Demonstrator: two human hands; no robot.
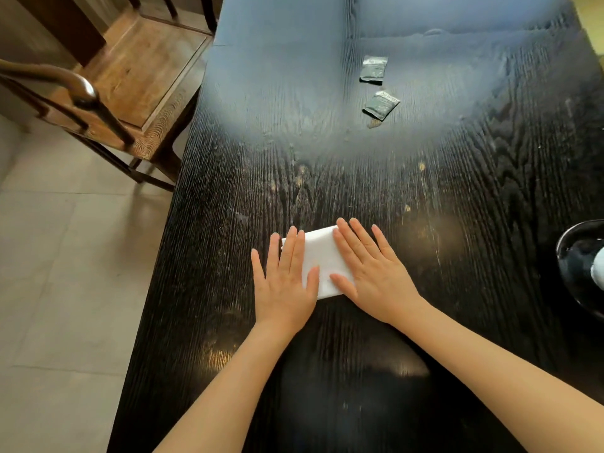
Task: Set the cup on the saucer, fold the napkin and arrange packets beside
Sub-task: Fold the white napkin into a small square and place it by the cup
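A white folded napkin [322, 256] lies flat on the dark wooden table [425, 197]. My left hand [284, 282] presses flat on its left part, fingers spread. My right hand [369, 273] presses flat on its right part, fingers spread too. Two dark grey packets lie far back on the table: one [373, 69] farther away, the other [381, 104] nearer and tilted. At the right edge of view a black saucer [568, 256] is partly cut off, with a pale cup [598, 266] on it, barely visible.
A wooden chair [130, 93] stands at the table's left side, over a tiled floor [65, 273]. The table's left edge runs diagonally from the chair down toward me.
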